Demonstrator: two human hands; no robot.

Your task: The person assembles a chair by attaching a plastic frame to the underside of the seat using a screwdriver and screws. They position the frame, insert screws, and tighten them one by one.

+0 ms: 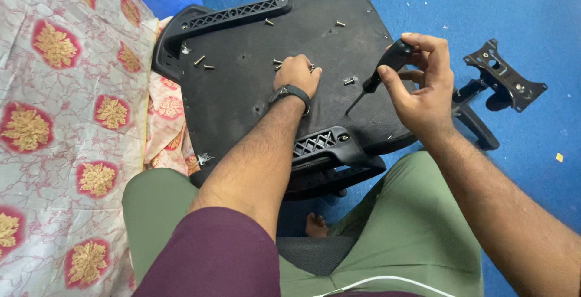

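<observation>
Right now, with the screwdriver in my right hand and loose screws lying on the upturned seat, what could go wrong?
1. The screws lie loose on the tilted seat underside; a nudge could roll them onto the blue carpet.
2. The screwdriver in your right hand points toward your left hand, which rests on the seat; a slip might jab it.
3. The seat leans on your lap, so it may shift under pressure.
</observation>
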